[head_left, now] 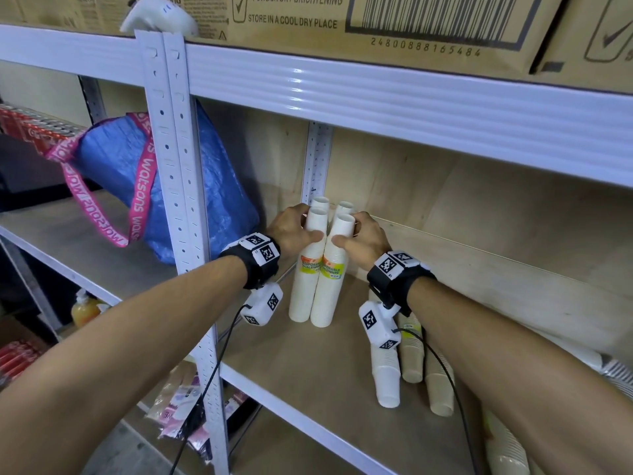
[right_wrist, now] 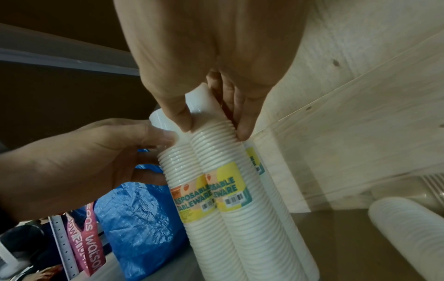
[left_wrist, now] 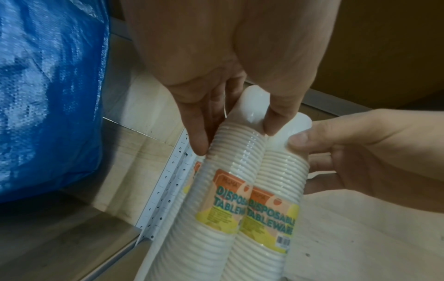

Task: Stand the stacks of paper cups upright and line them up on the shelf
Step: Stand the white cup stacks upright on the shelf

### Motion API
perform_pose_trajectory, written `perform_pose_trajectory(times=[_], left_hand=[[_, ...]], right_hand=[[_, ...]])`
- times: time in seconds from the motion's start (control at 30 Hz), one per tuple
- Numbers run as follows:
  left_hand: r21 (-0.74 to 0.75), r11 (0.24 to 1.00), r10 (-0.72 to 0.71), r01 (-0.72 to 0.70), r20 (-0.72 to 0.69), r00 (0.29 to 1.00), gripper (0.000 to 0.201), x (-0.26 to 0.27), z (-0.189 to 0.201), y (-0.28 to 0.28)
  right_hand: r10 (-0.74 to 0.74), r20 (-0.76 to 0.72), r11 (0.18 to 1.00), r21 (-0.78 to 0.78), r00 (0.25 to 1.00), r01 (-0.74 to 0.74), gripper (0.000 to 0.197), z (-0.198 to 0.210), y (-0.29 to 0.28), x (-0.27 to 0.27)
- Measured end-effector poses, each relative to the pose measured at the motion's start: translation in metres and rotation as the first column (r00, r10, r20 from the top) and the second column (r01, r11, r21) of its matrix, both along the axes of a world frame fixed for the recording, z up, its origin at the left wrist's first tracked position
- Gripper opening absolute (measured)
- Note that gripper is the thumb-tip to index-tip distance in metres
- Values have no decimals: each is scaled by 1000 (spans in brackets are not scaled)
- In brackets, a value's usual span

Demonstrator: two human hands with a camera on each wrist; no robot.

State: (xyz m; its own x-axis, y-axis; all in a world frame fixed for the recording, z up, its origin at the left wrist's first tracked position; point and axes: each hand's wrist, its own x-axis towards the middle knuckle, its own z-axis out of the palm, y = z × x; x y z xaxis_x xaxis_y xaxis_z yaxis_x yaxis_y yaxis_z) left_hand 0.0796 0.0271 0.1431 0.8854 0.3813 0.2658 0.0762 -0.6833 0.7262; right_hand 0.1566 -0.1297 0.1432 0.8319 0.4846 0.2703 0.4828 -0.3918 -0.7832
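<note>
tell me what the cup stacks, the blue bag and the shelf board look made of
Cup stacks: white paper by the look, matte, ribbed rims, in a glossy clear wrap that glints.
Blue bag: woven plastic, probably; crinkled with a grid sheen.
Shelf board: pale wood or plywood; grain and knots show. Its frame looks like white painted metal.

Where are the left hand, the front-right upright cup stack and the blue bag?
left hand (head_left: 291, 231): head view, back of the hand.
front-right upright cup stack (head_left: 327, 296): head view, wall below the label.
blue bag (head_left: 212, 200): head view, woven side panel.
</note>
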Motion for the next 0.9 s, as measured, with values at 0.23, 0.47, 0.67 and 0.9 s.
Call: perform_pose_trajectory(times=[0.23, 0.47, 0.67, 0.9], left_hand=[[-16, 1000, -7, 9, 73, 997, 66, -4, 21, -11], [77, 997, -14, 2, 155, 988, 80, -8, 67, -33], [136, 987, -107, 84, 171, 979, 77, -8, 89, -72], [201, 948, -257, 245, 36, 966, 78, 4, 56, -124]], right_hand=[[0, 4, 997, -73, 1000, 0, 56, 11, -15, 3], [-35, 60, 994, -102, 998, 41, 65, 41, -50, 14], [-100, 106, 979, -164, 989, 117, 66, 49, -94, 28], [-203, 83, 934, -282, 976, 218, 66, 24, -151, 47]])
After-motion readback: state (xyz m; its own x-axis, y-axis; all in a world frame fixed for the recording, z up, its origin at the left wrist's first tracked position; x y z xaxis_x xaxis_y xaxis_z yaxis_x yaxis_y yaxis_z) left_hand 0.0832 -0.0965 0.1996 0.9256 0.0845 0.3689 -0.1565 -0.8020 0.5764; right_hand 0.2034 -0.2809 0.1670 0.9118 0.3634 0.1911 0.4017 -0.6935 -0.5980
